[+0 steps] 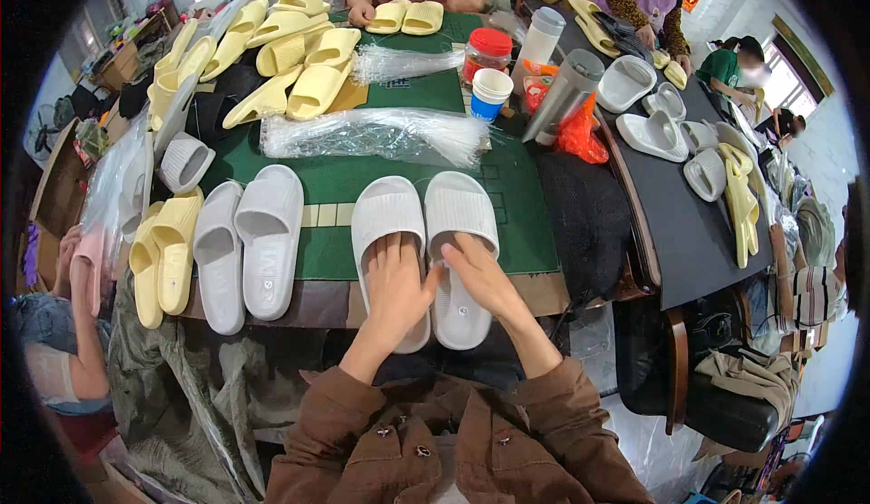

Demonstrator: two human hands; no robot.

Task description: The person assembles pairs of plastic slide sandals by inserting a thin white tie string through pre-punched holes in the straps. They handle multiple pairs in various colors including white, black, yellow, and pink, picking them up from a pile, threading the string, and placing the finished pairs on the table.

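Observation:
A pair of pale grey slide slippers lies side by side in front of me, heels over the table's near edge. My left hand point(395, 279) reaches into the left slipper point(388, 205), its fingers stretched out, the tips hidden under the ribbed strap. The thumb stands apart, close to the gap between the two. Inside the right slipper point(460, 203), my right hand point(480, 273) has its fingers extended, partly under the strap. Neither hand is closed around anything visible. To the left lie another grey pair point(269, 250) and a yellow pair point(179, 259).
Clear bundles of plastic ties point(381, 137) lie across the green mat point(521, 232). A paper cup point(491, 94), a red-lidded jar point(488, 55) and a grey tumbler point(566, 96) stand beyond. Yellow slippers point(322, 78) pile up at far left. Other people work around the tables.

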